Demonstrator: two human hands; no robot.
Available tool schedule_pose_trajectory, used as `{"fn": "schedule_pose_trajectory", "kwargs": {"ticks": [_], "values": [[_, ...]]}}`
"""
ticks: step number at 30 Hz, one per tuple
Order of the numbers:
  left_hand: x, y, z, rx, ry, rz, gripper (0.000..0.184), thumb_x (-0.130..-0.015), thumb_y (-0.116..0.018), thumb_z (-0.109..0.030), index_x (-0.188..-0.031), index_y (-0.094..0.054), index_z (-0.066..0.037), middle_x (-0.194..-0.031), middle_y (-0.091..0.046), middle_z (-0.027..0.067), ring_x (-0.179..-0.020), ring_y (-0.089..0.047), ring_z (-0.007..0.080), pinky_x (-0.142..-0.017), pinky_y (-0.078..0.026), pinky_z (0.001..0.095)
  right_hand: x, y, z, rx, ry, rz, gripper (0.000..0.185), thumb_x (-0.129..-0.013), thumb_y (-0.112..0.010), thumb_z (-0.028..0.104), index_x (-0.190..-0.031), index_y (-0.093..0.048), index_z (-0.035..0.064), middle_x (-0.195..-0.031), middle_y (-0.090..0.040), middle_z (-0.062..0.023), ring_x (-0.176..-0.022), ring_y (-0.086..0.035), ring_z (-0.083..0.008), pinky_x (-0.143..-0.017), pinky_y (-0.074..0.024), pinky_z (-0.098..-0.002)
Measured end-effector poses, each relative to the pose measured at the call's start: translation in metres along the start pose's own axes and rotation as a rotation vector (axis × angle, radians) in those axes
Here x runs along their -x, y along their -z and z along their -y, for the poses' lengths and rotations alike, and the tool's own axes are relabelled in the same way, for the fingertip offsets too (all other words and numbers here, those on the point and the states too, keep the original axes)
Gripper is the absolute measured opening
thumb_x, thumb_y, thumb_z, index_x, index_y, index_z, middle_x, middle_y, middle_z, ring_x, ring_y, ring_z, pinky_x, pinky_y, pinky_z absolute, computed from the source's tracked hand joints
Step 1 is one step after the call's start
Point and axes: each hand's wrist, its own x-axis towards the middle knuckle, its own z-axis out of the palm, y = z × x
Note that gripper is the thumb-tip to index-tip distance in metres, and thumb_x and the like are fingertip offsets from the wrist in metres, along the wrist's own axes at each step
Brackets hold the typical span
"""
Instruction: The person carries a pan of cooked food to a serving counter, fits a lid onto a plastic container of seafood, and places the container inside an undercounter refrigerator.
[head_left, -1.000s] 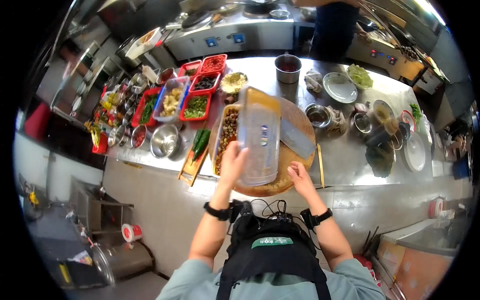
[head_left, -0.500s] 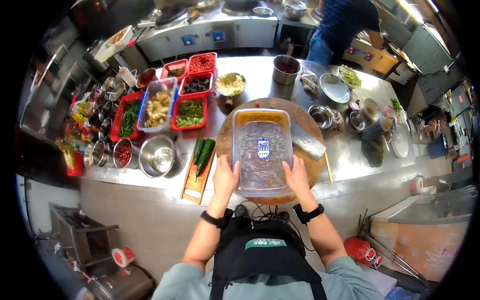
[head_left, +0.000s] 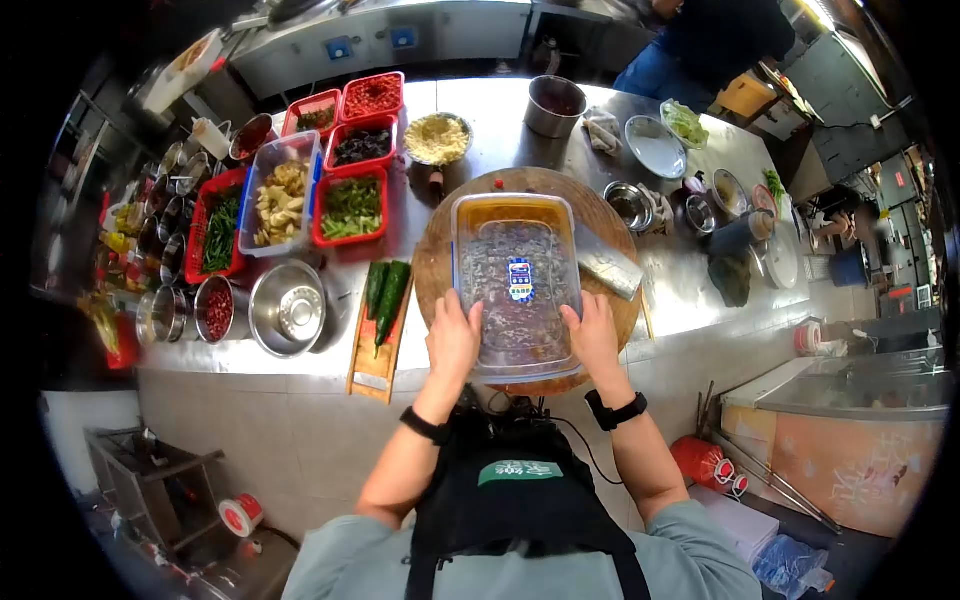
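A clear rectangular plastic container (head_left: pixel 518 325) with a blue-and-white label sits over the round wooden chopping board (head_left: pixel 432 250). My left hand (head_left: pixel 455 340) grips its near left side, thumb on the rim and fingers along the outer wall. On the opposite side my right hand (head_left: pixel 595 340) holds it the same way. The container looks empty; whether its base touches the board I cannot tell. Partly behind its right edge lies a cleaver (head_left: pixel 612 270), blade flat on the board. Left of the board, two cucumbers (head_left: pixel 391 300) rest on a wooden slicer (head_left: pixel 372 378).
Red baskets of chopped vegetables (head_left: pixel 350 208) and a clear bin of pale yellow pieces (head_left: pixel 283 205) stand at the left. A steel bowl (head_left: pixel 287 308) is near the counter's front edge. Across the counter are a steel pot (head_left: pixel 555 107) and a plate (head_left: pixel 656 147). Another person (head_left: pixel 715 45) stands beyond.
The view has shifted, so the counter appears further left and higher. Both hands keep hold of the container over the board. The other person has leaned or moved slightly.
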Motion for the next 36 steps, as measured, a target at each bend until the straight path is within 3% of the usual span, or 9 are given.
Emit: {"fn": "schedule_pose_trajectory", "kwargs": {"ticks": [7,10,12,16,20,25,30,32,36], "values": [[-0.01,-0.017,0.017,-0.044,-0.063,-0.039,0.047,-0.093,-0.06,-0.033,-0.121,-0.046,0.002,-0.102,-0.055,0.0233,-0.091,-0.059,0.047,-0.076,-0.05,0.0527,-0.021,0.0,-0.026,-0.114,-0.066,0.161,0.047,-0.091,-0.066,0.026,-0.125,-0.051,-0.0028,-0.112,-0.056,-0.0193,-0.102,-0.056,-0.0358,-0.086,-0.0471,-0.0437],[-0.019,-0.027,0.036,-0.003,-0.164,-0.157,0.058,-0.09,-0.066,-0.035,-0.126,-0.043,0.005,-0.108,-0.059,0.0222,-0.096,-0.061,0.0417,-0.082,-0.051,0.0462,-0.042,0.011,-0.033,-0.743,-0.298,0.538,0.053,-0.09,-0.069,0.027,-0.129,-0.05,-0.0029,-0.123,-0.058,-0.0147,-0.106,-0.06,-0.0256,-0.086,-0.0493,-0.0375],[-0.026,-0.022,0.038,0.557,0.204,0.142,0.07,-0.087,-0.072,-0.036,-0.13,-0.041,0.008,-0.118,-0.059,0.0218,-0.102,-0.061,0.0331,-0.087,-0.05,0.0389,-0.044,0.014,-0.037,-0.922,-0.587,0.592,0.062,-0.086,-0.074,0.027,-0.133,-0.048,-0.0044,-0.126,-0.059,-0.0116,-0.104,-0.061,-0.0183,-0.085,-0.0504,-0.0337],[-0.041,0.013,0.024,0.827,0.366,0.459,0.059,-0.084,-0.077,-0.029,-0.121,-0.053,0.01,-0.108,-0.067,0.0156,-0.096,-0.064,0.023,-0.084,-0.051,0.0332,-0.051,0.009,-0.048,-0.986,-0.423,0.686,0.067,-0.082,-0.078,0.025,-0.133,-0.046,-0.0052,-0.115,-0.063,-0.0104,-0.098,-0.062,-0.0188,-0.086,-0.0505,-0.0336],[-0.033,0.022,-0.001,0.559,0.283,0.293,0.051,-0.083,-0.078,-0.027,-0.113,-0.057,0.008,-0.099,-0.068,0.0133,-0.088,-0.065,0.0208,-0.078,-0.052,0.0326,-0.049,0.007,-0.046,-0.839,-0.275,0.5,0.065,-0.08,-0.079,0.023,-0.13,-0.047,-0.0049,-0.111,-0.064,-0.0103,-0.094,-0.062,-0.0209,-0.084,-0.0504,-0.0326],[-0.018,-0.022,0.008,0.166,0.033,-0.018,0.041,-0.093,-0.061,-0.024,-0.109,-0.046,0.01,-0.108,-0.056,0.0381,-0.101,-0.055,0.0519,-0.088,-0.045,0.0508,-0.026,-0.026,-0.04,-0.585,-0.077,0.294,0.069,-0.081,-0.071,0.015,-0.135,-0.034,-0.0094,-0.129,-0.044,-0.0285,-0.123,-0.044,-0.0404,-0.105,-0.0366,-0.0456],[-0.015,-0.025,-0.006,0.012,0.072,-0.077,0.04,-0.095,-0.058,-0.025,-0.112,-0.046,0.01,-0.107,-0.057,0.0357,-0.099,-0.056,0.0506,-0.089,-0.045,0.0489,-0.03,-0.023,-0.039,-0.525,-0.011,0.286,0.077,-0.086,-0.068,0.018,-0.142,-0.023,-0.0082,-0.137,-0.038,-0.0279,-0.129,-0.04,-0.0397,-0.109,-0.0327,-0.0447],[-0.019,-0.014,-0.002,0.221,0.146,0.077,0.045,-0.096,-0.059,-0.03,-0.117,-0.046,0.007,-0.106,-0.058,0.0328,-0.101,-0.057,0.0483,-0.089,-0.046,0.0456,-0.034,-0.011,-0.042,-0.758,-0.129,0.393,0.079,-0.086,-0.07,0.021,-0.143,-0.022,-0.0071,-0.137,-0.04,-0.0255,-0.129,-0.041,-0.0354,-0.108,-0.034,-0.0426],[-0.024,-0.016,0.04,1.01,0.492,0.328,0.055,-0.099,-0.055,-0.041,-0.136,-0.043,-0.003,-0.127,-0.057,0.0103,-0.116,-0.054,0.0184,-0.101,-0.042,0.0335,-0.047,-0.026,-0.071,-1.186,-0.316,0.532,0.086,-0.087,-0.073,0.029,-0.147,-0.021,-0.0027,-0.137,-0.044,-0.018,-0.127,-0.044,-0.0243,-0.106,-0.037,-0.0374]]}}
